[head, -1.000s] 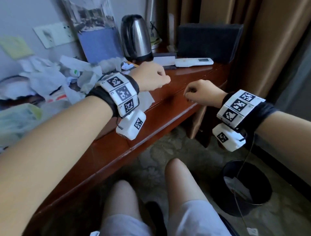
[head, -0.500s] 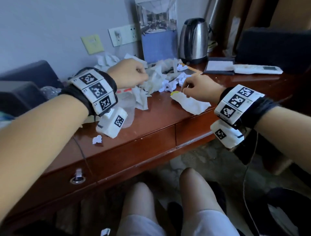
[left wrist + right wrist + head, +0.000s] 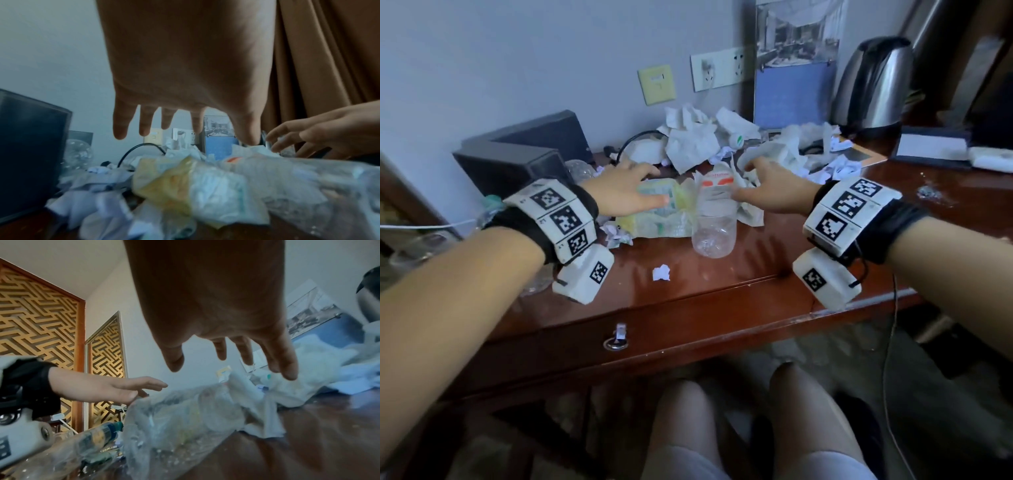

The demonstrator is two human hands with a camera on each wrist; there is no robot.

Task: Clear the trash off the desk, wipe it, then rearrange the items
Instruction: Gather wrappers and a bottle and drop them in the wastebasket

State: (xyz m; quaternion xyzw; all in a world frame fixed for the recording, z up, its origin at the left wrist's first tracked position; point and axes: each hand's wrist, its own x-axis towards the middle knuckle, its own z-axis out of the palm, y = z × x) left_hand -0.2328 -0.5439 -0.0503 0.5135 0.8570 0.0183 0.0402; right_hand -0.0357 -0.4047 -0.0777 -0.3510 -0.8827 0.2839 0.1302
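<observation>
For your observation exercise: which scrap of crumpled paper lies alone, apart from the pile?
The small white paper ball near the desk's front edge, in front of the clear plastic bottle; the others are heaped together.

Dim, cool, even daylight; soft glare on the glossy tabletop (image 3: 756,260). Wide-angle bending at head-view edges. Motion-smeared plastic wrappers (image 3: 205,186) in both wrist views; backlit, darkened palms close to the lens.

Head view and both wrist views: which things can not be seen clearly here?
- Clear plastic bottle: its neck lies under the crumpled tissues in the head view; both wrist views blur it.
- Kettle: right wrist view cuts it at the edge.
- Left hand and right hand: contact with the trash is unclear.
</observation>
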